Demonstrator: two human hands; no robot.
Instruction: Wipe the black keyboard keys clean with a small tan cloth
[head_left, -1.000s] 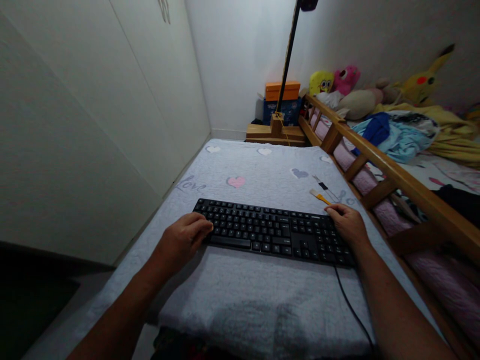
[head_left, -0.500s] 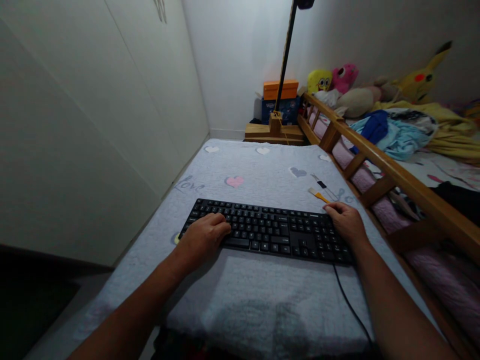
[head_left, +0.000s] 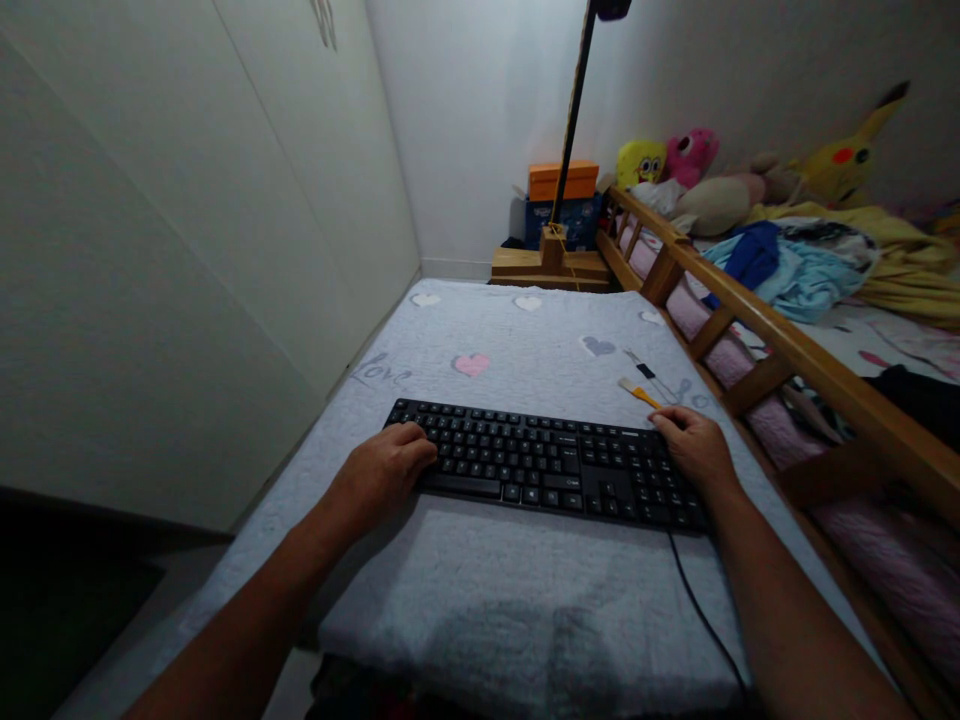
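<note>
A black keyboard (head_left: 540,465) lies across a grey quilted cover (head_left: 525,600) printed with hearts. My left hand (head_left: 382,470) rests on the keyboard's left end, fingers curled over its edge and the outer keys. My right hand (head_left: 694,450) sits on the far right corner, fingers bent down around that end. The keyboard's black cable (head_left: 697,610) runs from its right front edge toward me, beside my right forearm. Just beyond my right hand lie a small orange-handled brush (head_left: 637,392) and a thin black tool (head_left: 645,368).
A wooden bed rail (head_left: 750,310) runs along the right, with clothes and plush toys (head_left: 643,162) behind it. White cupboard doors (head_left: 187,250) close off the left. At the far end stand an orange box (head_left: 564,180) and a dark pole (head_left: 574,110) on a wooden base.
My left hand had moved right onto the keys half a second ago and is now back at the keyboard's left end. My right hand has stayed put.
</note>
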